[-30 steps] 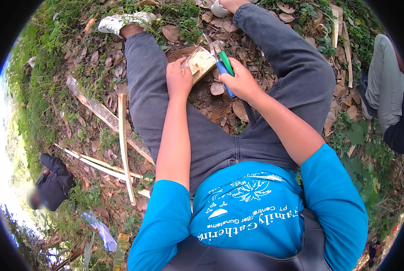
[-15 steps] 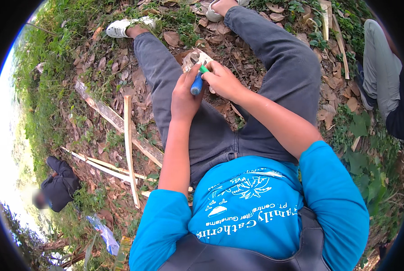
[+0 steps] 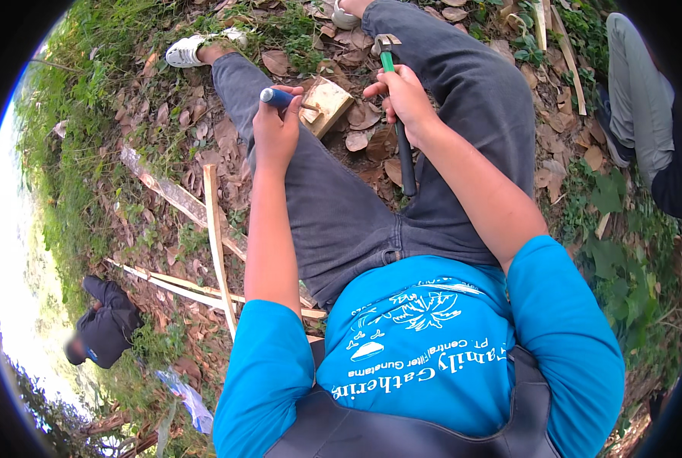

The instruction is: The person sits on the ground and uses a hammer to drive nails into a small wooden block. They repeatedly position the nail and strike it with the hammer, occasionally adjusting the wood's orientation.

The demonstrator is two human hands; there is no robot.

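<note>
Leaf-strewn ground (image 3: 165, 122); left grip (image 3: 276, 126) around blue-handled chisel (image 3: 280, 98) on wood block (image 3: 327, 103), right grip (image 3: 406, 99) around hammer (image 3: 398, 114).

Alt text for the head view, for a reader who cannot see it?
A seated person's left hand holds a blue-handled chisel against a small wooden block on leaf-strewn ground, while the right hand grips a green-handled hammer. Wooden slats lie to the left.

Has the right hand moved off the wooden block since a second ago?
Yes. The right hand has drawn back from the wooden block toward the right thigh and now grips a green-handled hammer apart from it.
</note>
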